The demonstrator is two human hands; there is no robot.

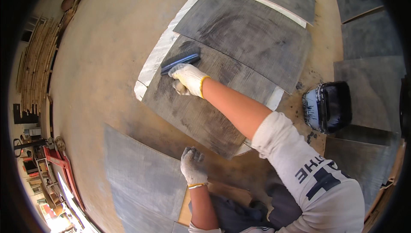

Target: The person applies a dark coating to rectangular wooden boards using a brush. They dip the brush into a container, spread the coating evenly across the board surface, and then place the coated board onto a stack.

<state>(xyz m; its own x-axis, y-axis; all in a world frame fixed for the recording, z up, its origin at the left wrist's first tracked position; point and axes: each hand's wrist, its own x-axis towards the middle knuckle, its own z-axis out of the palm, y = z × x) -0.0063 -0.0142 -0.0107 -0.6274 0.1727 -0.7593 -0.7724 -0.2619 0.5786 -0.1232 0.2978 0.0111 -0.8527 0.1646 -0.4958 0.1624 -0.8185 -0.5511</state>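
The white sleeve (308, 168) of the person's own right arm sits closest to the lens, and from it the forearm runs up and to the left across the floor (107, 61). The right hand (188, 79), gloved, is closed around a flat dark brush (180, 61) whose long axis lies nearly crosswise, tilted up to the right, on the dark-stained panel (201, 104). The left hand (193, 166), also gloved, rests spread and empty on the floor just below that panel's near edge, well short of the brush. A black tub (327, 106) of stain stands to the right, beyond the right elbow
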